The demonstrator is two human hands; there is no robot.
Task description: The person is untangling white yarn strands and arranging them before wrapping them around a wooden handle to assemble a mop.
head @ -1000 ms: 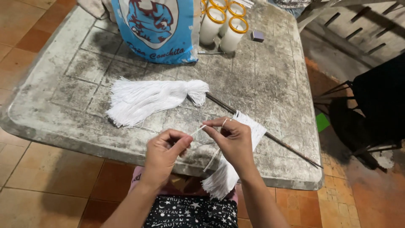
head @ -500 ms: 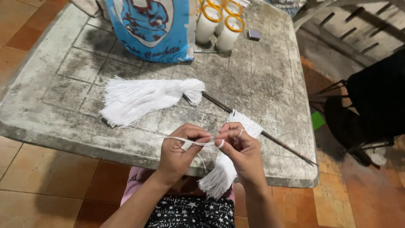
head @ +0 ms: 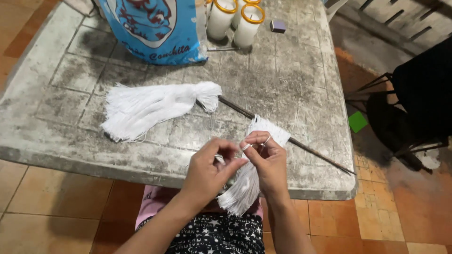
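Left hand [head: 207, 171] and right hand [head: 266, 162] pressed together at the near edge of the stone table [head: 292, 84], fingers pinched narrow on a white yarn tassel [head: 245, 186] draped over that edge. Farther in on the table, a second tassel [head: 150, 108] on a thin dark rod [head: 310, 148]; beyond it, a blue bag [head: 155, 28] and white candles [head: 235, 21].

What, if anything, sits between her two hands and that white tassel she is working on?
Nothing visible does. The left hand and right hand both already touch the white tassel, fingertips meeting at its top over the table edge.
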